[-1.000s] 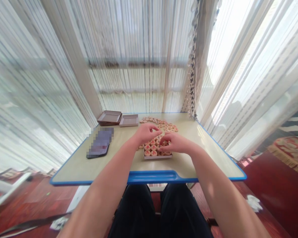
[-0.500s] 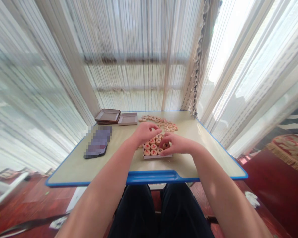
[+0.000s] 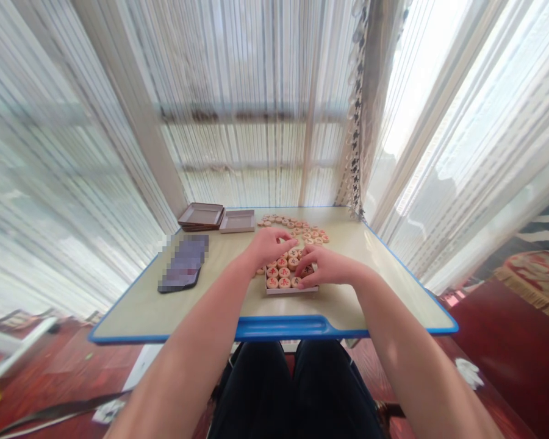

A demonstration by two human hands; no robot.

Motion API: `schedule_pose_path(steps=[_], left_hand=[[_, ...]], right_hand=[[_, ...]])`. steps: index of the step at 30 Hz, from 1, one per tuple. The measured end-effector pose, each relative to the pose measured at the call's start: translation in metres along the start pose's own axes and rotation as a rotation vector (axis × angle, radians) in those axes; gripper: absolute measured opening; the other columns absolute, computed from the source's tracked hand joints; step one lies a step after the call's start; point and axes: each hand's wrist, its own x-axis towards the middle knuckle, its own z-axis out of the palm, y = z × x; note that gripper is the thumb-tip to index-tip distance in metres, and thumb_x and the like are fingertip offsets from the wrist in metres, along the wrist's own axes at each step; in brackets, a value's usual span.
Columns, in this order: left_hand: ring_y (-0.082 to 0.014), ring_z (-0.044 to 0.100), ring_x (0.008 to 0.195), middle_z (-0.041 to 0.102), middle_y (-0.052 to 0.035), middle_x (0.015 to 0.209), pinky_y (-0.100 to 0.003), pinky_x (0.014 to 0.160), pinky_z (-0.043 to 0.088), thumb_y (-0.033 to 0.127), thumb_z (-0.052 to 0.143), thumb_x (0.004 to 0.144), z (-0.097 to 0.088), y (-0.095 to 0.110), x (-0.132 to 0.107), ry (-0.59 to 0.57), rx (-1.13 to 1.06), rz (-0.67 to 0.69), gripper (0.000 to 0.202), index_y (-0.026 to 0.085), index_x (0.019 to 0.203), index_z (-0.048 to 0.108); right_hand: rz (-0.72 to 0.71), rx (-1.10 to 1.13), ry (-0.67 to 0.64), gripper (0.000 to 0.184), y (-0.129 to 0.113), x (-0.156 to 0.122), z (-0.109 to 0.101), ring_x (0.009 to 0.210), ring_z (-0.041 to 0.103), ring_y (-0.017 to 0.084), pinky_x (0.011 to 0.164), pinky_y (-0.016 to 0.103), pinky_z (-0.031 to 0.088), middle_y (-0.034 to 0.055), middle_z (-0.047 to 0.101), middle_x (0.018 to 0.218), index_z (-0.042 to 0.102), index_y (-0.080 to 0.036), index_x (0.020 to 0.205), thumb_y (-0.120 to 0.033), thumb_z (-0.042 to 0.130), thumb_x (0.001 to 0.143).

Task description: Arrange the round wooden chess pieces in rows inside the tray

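Round wooden Chinese chess pieces (image 3: pixel 284 283) with red and black characters sit in rows in a shallow white box (image 3: pixel 289 292) at the middle of the table. Over the box's far left part is my left hand (image 3: pixel 272 245), thumb and forefinger curved with a gap between them; nothing shows in it. My right hand (image 3: pixel 322 265) rests at the box's right side, fingertips and thumb spread apart on the pieces. A black-marked piece (image 3: pixel 307 270) shows in the gap between them. My right palm hides part of the box's right rim.
Loose chess pieces (image 3: pixel 313 234) lie scattered beyond the box. A blurred-out phone-like object (image 3: pixel 183 263) lies at the left. Shallow brown trays (image 3: pixel 201 213) are stacked at the back left beside a pale tray (image 3: pixel 236 221). Blue edging (image 3: pixel 283 328) borders the table; curtains hang behind.
The camera view has shifted slightly. Both hands stay in nearly the same places over the box, and no piece has visibly changed place.
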Motion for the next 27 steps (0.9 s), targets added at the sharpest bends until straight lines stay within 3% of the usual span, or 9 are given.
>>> schedule_pose_path(steps=[3,6,9,12,15,19,27], left_hand=[[-0.0109,0.05,0.055,0.063,-0.0009,0.068,-0.023,0.053,0.04,0.046,0.053,0.074,-0.001,-0.001,0.0,0.036,-0.018,-0.012,0.033,0.018,0.082,0.069],[-0.01,0.05,0.057,0.066,-0.003,0.085,-0.024,0.058,0.044,0.04,0.053,0.075,-0.004,-0.005,0.003,0.153,-0.043,-0.038,0.033,0.018,0.096,0.065],[-0.0103,0.052,0.063,0.063,-0.0056,0.101,-0.025,0.066,0.046,0.034,0.051,0.077,-0.006,-0.014,0.008,0.279,-0.047,-0.082,0.035,0.017,0.106,0.061],[-0.0125,0.054,0.07,0.062,-0.0069,0.104,-0.028,0.074,0.046,0.031,0.049,0.079,-0.006,-0.023,0.011,0.336,0.008,-0.115,0.034,0.017,0.107,0.061],[-0.0169,0.056,0.082,0.062,-0.0074,0.104,-0.032,0.082,0.044,0.03,0.051,0.077,-0.003,-0.032,0.012,0.31,0.078,-0.139,0.031,0.017,0.102,0.064],[-0.0215,0.055,0.093,0.062,-0.0078,0.104,-0.035,0.086,0.043,0.032,0.052,0.075,0.003,-0.038,0.012,0.22,0.113,-0.14,0.027,0.019,0.093,0.067],[-0.0159,0.059,0.072,0.065,-0.0061,0.095,-0.031,0.074,0.048,0.022,0.046,0.073,0.009,-0.036,0.01,0.203,0.02,-0.217,0.027,0.018,0.089,0.068]], right_hand=[[-0.006,0.018,0.021,0.028,0.0,0.0,0.0,0.088,0.051,0.02,0.081,0.033,0.041,0.0041,0.054,0.087,0.072,-0.025,0.082,-0.046,0.068,0.063],[-0.009,0.065,0.12,0.024,0.002,0.002,0.001,0.082,0.053,0.018,0.079,0.031,0.042,0.0035,0.055,0.084,0.072,-0.023,0.081,-0.042,0.061,0.071],[0.003,0.07,0.294,0.022,0.008,0.008,0.002,0.082,0.053,0.017,0.08,0.031,0.041,0.0037,0.056,0.084,0.071,-0.021,0.084,-0.035,0.056,0.076],[0.036,0.001,0.509,0.022,0.021,0.015,0.005,0.083,0.053,0.016,0.08,0.03,0.041,0.0047,0.057,0.086,0.069,-0.02,0.089,-0.027,0.051,0.078],[0.093,-0.095,0.636,0.025,0.036,0.021,0.008,0.086,0.053,0.017,0.082,0.03,0.041,0.0055,0.056,0.086,0.067,-0.02,0.095,-0.027,0.049,0.08],[0.19,-0.189,0.665,0.029,0.05,0.027,0.013,0.091,0.052,0.019,0.088,0.033,0.038,0.0064,0.057,0.09,0.064,-0.02,0.103,-0.029,0.047,0.081],[0.188,-0.205,0.661,0.026,0.053,0.032,0.017,0.099,0.051,0.019,0.093,0.033,0.036,0.0067,0.061,0.1,0.066,-0.021,0.095,-0.028,0.044,0.083]])
